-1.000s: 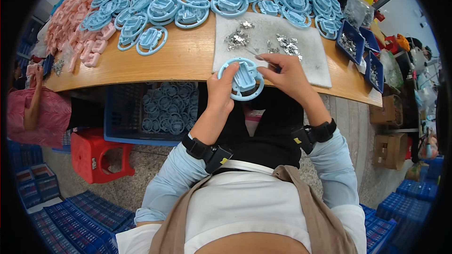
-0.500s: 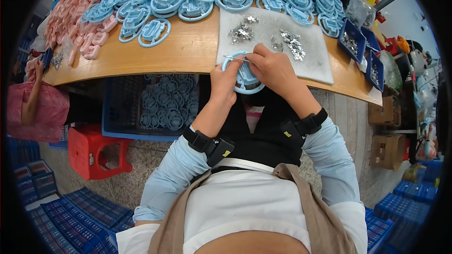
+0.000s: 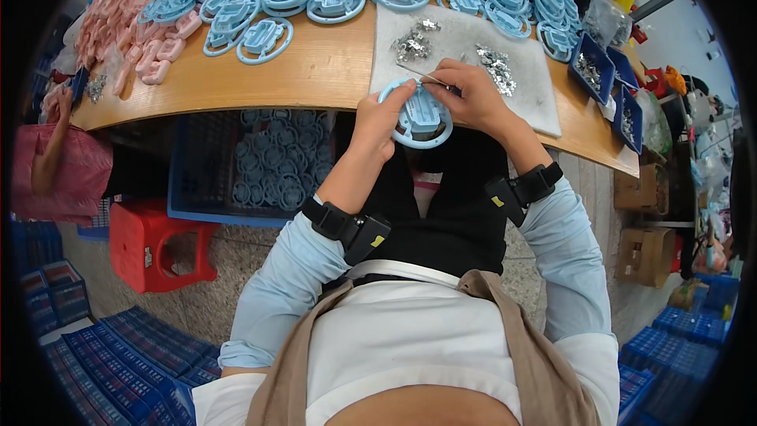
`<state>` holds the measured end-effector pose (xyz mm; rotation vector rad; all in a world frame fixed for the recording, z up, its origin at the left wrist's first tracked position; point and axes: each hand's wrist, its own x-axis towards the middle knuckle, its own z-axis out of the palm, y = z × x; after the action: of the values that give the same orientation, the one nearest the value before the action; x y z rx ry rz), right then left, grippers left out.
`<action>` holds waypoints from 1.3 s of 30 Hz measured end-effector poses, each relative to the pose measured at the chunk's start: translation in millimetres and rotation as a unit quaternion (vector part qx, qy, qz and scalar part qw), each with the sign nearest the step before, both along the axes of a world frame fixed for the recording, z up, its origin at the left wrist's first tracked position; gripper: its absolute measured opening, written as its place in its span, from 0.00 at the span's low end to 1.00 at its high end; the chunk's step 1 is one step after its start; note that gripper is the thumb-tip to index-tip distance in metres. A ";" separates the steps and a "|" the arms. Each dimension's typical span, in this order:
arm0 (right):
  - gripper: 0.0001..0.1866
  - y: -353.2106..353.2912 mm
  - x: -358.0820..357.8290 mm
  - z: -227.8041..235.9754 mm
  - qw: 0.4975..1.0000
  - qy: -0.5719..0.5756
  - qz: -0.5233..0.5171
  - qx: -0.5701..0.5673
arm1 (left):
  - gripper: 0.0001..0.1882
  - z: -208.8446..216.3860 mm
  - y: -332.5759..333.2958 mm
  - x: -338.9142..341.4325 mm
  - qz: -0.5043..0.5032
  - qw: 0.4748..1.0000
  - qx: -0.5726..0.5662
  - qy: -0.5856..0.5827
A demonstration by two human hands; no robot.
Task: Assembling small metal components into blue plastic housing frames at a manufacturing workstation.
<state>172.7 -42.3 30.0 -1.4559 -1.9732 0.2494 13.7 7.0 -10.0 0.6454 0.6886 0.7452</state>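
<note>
My left hand (image 3: 378, 118) grips the left rim of a light-blue plastic ring part (image 3: 424, 114), its thumb pressed on the upper edge. The part has a boxy middle inside an oval ring and is held over my lap at the table's front edge. In my right hand (image 3: 473, 96), fingers closed, is a thin metal tool (image 3: 418, 73) like a slender rod. One end of it points to the far left above the part; its other end is hidden by the fingers. My right fingertips are close to the part's upper right edge.
A white pad (image 3: 540, 95) carries small metal pieces (image 3: 495, 69). Blue ring parts (image 3: 339, 1) and pink plastic parts (image 3: 150, 51) are heaped behind. Blue bins (image 3: 590, 69) stand at right. Below are a blue crate (image 3: 197, 209) and a red stool (image 3: 138, 248). Another person (image 3: 59, 162) sits left.
My right hand has lifted a little away from the part, showing more of its middle. The metal tool's visible end has swung farther away from me. My left hand keeps its grip.
</note>
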 end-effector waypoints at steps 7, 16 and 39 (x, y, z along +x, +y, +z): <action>0.05 -10.5 -10.6 -0.2 0.998 -0.042 -0.042 0.028 | 0.14 3.3 -0.2 -2.3 0.000 1.000 0.000 0.018; 0.05 -12.6 -19.8 0.1 0.994 -0.065 -0.087 0.030 | 0.13 2.4 0.5 -2.8 -0.013 1.000 0.007 0.026; 0.10 -6.9 -36.3 0.6 0.975 -0.065 -0.195 -0.085 | 0.13 -4.3 -1.8 -6.8 -0.037 0.995 0.073 0.066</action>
<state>136.4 -49.2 30.6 -1.9786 -1.7488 0.1524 6.8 5.3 -14.3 0.8546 0.7317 0.6934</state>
